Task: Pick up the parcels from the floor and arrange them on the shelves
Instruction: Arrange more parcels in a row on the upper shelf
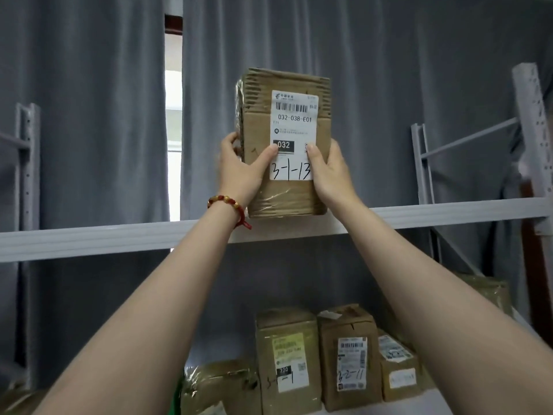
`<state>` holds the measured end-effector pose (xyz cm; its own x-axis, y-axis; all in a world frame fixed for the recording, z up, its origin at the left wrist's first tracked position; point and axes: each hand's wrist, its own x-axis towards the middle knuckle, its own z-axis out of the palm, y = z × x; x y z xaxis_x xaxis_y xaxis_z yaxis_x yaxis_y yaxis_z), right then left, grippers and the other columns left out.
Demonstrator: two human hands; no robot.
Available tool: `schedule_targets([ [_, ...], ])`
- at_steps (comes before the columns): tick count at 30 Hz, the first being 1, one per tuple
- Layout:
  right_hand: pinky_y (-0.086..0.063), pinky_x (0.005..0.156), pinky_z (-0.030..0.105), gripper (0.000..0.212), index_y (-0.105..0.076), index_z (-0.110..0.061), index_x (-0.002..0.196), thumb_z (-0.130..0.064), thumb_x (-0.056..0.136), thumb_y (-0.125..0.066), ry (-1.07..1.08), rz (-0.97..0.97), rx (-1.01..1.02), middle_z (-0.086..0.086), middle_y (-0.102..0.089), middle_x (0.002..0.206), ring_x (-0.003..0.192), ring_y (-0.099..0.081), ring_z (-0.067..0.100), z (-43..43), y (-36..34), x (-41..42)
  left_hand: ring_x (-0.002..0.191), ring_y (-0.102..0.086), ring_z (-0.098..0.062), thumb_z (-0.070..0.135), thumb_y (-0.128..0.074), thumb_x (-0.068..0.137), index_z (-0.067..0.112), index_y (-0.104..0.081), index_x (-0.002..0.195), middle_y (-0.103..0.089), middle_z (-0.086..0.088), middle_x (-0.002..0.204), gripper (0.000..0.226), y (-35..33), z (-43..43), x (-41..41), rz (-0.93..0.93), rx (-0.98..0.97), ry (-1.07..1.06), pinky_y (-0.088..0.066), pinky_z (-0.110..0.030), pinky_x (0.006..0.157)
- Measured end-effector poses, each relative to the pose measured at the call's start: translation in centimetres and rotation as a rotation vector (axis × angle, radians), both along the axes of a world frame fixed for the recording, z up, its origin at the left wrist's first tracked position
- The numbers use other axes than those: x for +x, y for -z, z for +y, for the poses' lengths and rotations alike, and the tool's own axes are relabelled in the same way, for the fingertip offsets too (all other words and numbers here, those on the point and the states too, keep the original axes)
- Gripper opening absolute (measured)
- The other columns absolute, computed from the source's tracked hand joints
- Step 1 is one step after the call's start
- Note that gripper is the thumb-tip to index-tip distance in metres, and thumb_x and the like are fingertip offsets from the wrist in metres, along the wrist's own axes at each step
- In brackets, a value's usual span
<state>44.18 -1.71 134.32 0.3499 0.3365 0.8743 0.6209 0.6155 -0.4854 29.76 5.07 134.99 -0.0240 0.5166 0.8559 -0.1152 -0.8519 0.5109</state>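
Note:
A brown cardboard parcel [287, 85] with a white label marked "3-1-13" stands upright on the upper white shelf [119, 236]. My left hand [241, 172] grips its left edge, thumb on the label. My right hand [329, 172] grips its right edge. Both arms reach up from below. The parcel's bottom rests at the shelf's front edge.
On the lower shelf stand several labelled parcels [287, 360], [350, 357], [398, 372], with a plastic-wrapped one [221, 384] to their left. White shelf uprights rise at left [27, 163] and right [535, 130]. Grey curtains [89, 115] hang behind.

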Motion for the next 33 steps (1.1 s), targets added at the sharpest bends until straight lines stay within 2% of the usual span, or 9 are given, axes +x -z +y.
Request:
schedule_targets([
  [3,-0.044,0.104,0.037,0.047,-0.043,-0.014,0.14,-0.041,0.102,-0.046,0.016,-0.015,-0.003,-0.001,-0.06,0.132,0.122,-0.056,0.017,1.4,0.0,0.9,0.118,-0.055,-0.016,0.067,-0.073,0.059,0.027,-0.035,0.139,-0.05,0.005,0.133,0.097,0.0,1.3,0.7,0.04,-0.029,-0.006,-0.049,-0.042,0.101],
  [7,-0.043,0.103,0.035,0.045,-0.041,-0.017,0.141,-0.04,0.103,-0.045,0.034,-0.067,-0.046,-0.003,-0.059,0.133,0.12,-0.055,0.015,3.1,0.2,2.1,0.122,-0.054,-0.016,0.053,-0.075,0.077,0.022,-0.033,0.144,-0.05,0.001,0.139,0.085,0.5,2.9,1.5,0.092,-0.072,-0.01,-0.046,-0.041,0.105],
  [10,-0.042,0.103,0.035,0.044,-0.041,-0.019,0.142,-0.038,0.103,-0.047,0.044,-0.112,-0.055,-0.003,-0.058,0.134,0.123,-0.054,0.017,4.3,0.6,3.0,0.115,-0.043,-0.004,0.048,-0.068,0.087,0.018,-0.027,0.15,-0.044,0.008,0.139,0.082,1.1,4.1,1.7,0.182,-0.091,-0.012,-0.034,-0.022,0.102],
  [13,-0.042,0.1,0.032,0.045,-0.04,-0.018,0.142,-0.037,0.102,-0.049,0.05,-0.131,-0.055,-0.003,-0.058,0.135,0.123,-0.054,0.016,5.7,1.0,3.8,0.108,-0.037,0.001,0.045,-0.065,0.09,0.018,-0.027,0.151,-0.039,0.016,0.121,0.077,1.8,5.2,1.9,0.27,-0.096,-0.024,-0.029,-0.017,0.092],
  [17,-0.041,0.098,0.031,0.044,-0.043,-0.017,0.139,-0.039,0.102,-0.048,0.087,-0.134,-0.08,-0.001,-0.058,0.137,0.125,-0.054,0.019,7.5,1.7,5.2,0.117,-0.055,-0.008,0.052,-0.072,0.082,0.022,-0.036,0.145,-0.056,0.015,0.127,0.078,1.7,6.7,2.4,0.384,-0.074,-0.087,-0.04,-0.025,0.1],
  [21,-0.041,0.093,0.029,0.043,-0.045,-0.012,0.135,-0.039,0.102,-0.048,0.138,-0.126,-0.116,0.003,-0.059,0.134,0.124,-0.054,0.023,8.3,1.4,6.4,0.115,-0.059,-0.013,0.058,-0.068,0.082,0.025,-0.045,0.138,-0.061,0.011,0.129,0.07,0.8,7.2,3.2,0.532,-0.071,-0.132,-0.045,-0.037,0.104],
  [24,-0.042,0.096,0.031,0.044,-0.046,-0.01,0.133,-0.04,0.101,-0.049,0.168,-0.142,-0.16,0.004,-0.059,0.135,0.125,-0.053,0.024,8.0,1.0,7.6,0.107,-0.06,-0.015,0.045,-0.066,0.089,0.022,-0.053,0.132,-0.063,0.006,0.121,0.05,-0.1,6.9,4.4,0.593,-0.086,-0.144,-0.048,-0.031,0.094],
  [27,-0.043,0.097,0.034,0.045,-0.048,-0.011,0.133,-0.041,0.099,-0.052,0.233,-0.174,-0.19,0.004,-0.059,0.133,0.124,-0.053,0.024,7.4,0.7,9.9,0.104,-0.063,-0.02,0.045,-0.067,0.089,0.017,-0.058,0.126,-0.066,0.0,0.117,0.047,-0.9,6.3,6.4,0.639,-0.112,-0.166,-0.054,-0.036,0.089],
  [33,-0.044,0.1,0.039,0.045,-0.05,-0.011,0.131,-0.04,0.097,-0.056,0.309,-0.167,-0.226,0.003,-0.061,0.131,0.122,-0.055,0.024,5.3,-0.1,16.0,0.081,-0.057,-0.011,0.04,-0.067,0.09,0.024,-0.051,0.108,-0.057,0.007,0.092,0.03,-2.2,4.9,12.2,0.774,-0.111,-0.173,-0.056,-0.03,0.072],
])
